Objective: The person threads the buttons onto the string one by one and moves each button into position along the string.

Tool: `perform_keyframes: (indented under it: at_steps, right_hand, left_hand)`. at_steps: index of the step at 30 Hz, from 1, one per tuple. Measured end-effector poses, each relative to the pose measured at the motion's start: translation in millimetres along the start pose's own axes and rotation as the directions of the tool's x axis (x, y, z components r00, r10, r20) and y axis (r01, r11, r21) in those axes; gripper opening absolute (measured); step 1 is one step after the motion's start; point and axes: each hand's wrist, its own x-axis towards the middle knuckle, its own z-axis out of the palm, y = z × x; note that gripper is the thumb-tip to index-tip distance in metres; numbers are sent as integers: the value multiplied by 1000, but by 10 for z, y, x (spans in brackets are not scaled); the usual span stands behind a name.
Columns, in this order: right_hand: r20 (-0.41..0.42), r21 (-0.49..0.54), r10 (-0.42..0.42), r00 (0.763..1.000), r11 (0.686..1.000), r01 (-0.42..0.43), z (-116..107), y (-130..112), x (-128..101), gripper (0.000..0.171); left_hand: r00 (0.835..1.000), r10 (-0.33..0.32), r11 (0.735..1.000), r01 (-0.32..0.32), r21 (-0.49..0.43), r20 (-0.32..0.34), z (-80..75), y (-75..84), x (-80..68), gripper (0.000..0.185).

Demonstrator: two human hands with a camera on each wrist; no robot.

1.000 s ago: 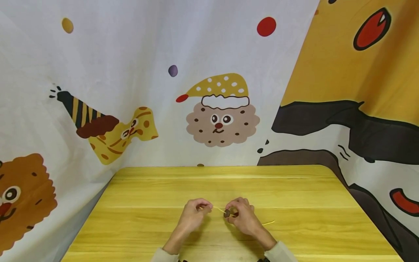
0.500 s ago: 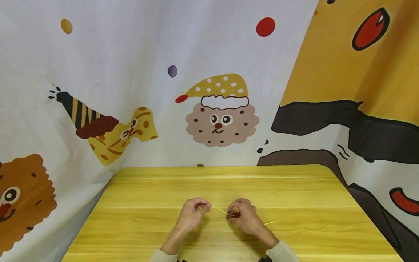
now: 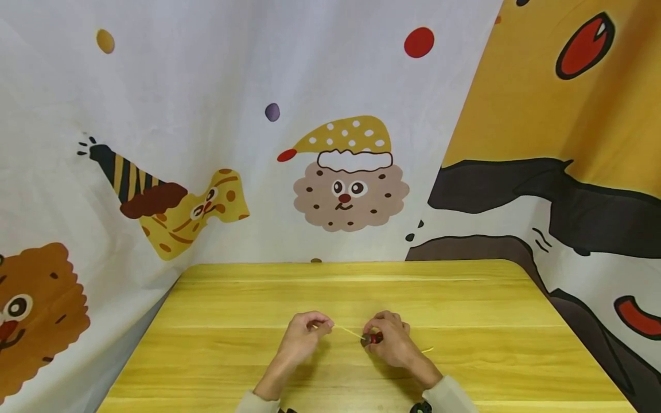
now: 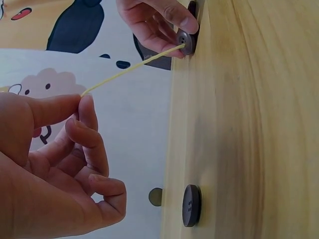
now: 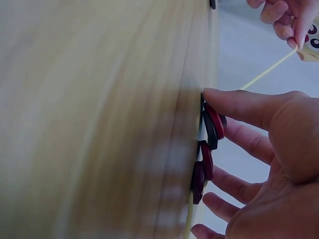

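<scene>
Between its thumb and index fingertip my left hand [image 3: 303, 339] pinches the end of a yellow string [image 4: 132, 67]. The string runs taut to a brown button [image 4: 186, 43] with holes, gripped by my right hand [image 3: 395, 343] at the tabletop. Behind that button, red and dark buttons [image 5: 207, 159] sit in a row along the string, under the right palm and fingers; the right wrist view shows several. The string's tail [image 3: 427, 350] comes out beyond the right hand. Another dark button [image 4: 191, 205] stands apart near the left hand, hidden in the head view.
Both hands work over the front middle of a yellow wooden table [image 3: 232, 298]. A white curtain [image 3: 248, 69] printed with cartoon figures hangs behind it and along its sides. Light sleeves [image 3: 448, 396] reach in at the front edge.
My right hand has slid slightly right with the brown button along the string, and more string shows between the hands. A red button now shows beside the brown one. My left hand is nearly still.
</scene>
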Motion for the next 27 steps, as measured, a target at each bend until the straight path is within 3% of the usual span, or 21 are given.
perform_keyframes:
  at_steps: [19, 27]
  right_hand:
    - [-18, -26, -8, 1000, 1000, 8, -47, 88, 3, 27]
    - [-6, 16, 4, 1000, 1000, -4, -34, 70, 5, 30]
  left_hand:
    - [1000, -15, 1000, 15, -13, -3, -1, 9, 0, 15]
    - [1000, 8, 1000, -8, 15, 0, 26, -4, 9, 15]
